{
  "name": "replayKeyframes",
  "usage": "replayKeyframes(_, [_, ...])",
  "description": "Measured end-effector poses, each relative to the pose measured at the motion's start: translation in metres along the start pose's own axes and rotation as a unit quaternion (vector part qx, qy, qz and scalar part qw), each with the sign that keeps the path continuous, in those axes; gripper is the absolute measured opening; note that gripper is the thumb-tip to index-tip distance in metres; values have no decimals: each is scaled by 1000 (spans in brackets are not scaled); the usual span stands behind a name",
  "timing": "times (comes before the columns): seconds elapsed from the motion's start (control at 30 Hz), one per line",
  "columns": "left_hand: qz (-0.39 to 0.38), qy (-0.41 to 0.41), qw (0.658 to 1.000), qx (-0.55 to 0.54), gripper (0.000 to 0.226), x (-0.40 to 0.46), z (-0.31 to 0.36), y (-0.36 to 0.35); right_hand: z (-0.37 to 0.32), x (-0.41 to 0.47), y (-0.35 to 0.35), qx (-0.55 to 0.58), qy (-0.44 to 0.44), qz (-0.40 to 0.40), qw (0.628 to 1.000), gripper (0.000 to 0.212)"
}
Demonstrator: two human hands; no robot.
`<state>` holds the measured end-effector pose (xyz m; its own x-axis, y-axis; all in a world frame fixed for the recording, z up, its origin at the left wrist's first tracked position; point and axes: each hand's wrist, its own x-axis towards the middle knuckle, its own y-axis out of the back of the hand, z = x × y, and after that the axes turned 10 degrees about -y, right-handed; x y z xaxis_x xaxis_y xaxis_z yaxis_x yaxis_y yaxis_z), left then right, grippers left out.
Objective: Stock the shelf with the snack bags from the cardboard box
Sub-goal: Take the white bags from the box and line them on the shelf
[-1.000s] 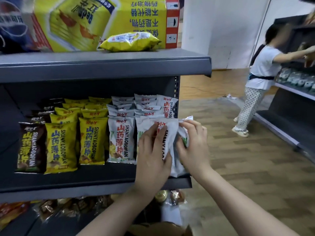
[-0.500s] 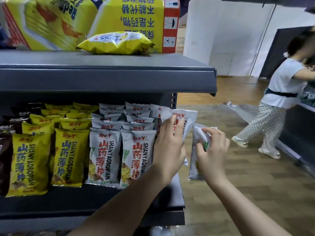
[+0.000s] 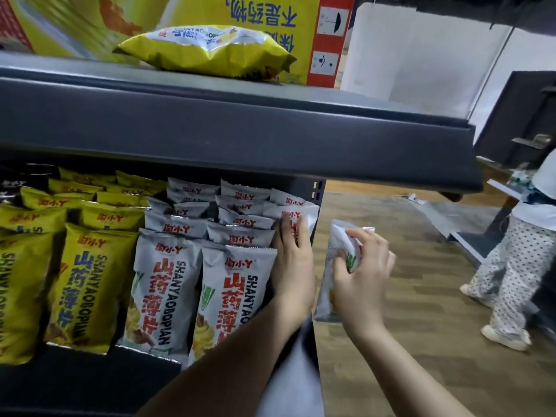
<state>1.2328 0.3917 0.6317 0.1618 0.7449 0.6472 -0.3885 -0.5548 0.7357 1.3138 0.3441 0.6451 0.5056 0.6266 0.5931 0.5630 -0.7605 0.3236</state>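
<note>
The shelf (image 3: 90, 383) left of the hands looks nearly stocked with standing snack bags. The left hand (image 3: 293, 263) presses flat-fingered against the rightmost row; the right hand (image 3: 361, 275) grips one white snack bag (image 3: 326, 296) beside it, unplaced. The cardboard box is out of sight.

A shop: dark shelving (image 3: 240, 136) stocked with rows of snack bags (image 3: 162, 284).

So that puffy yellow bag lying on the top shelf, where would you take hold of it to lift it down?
Judging by its pose, take the yellow snack bag by its flat crimped right end, coming from the front right. It lies on its side on the top shelf with that end pointing to the open aisle, and the yellow carton stands close behind it. The puffy middle would likely slip or crush.
</note>
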Motion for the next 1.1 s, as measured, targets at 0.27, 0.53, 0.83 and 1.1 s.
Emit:
replayKeyframes(0.27, [29,3,999,21,72,13,-4,-16,5,6,-21,11,2,-8,1000,32])
replayKeyframes(0.53, [34,-31,998,44,73,8,-11,-25,12,7,-21,21,8,-12,1000,32])
replayKeyframes(0.83, [69,128,969,-200,45,0,3,20,1,4,-26,100,-56,-41,993,30])
replayKeyframes(1.1, [-11,35,999,-33,23,3,-3,23,-20,-3,-51,111,-20,-116,987,31])
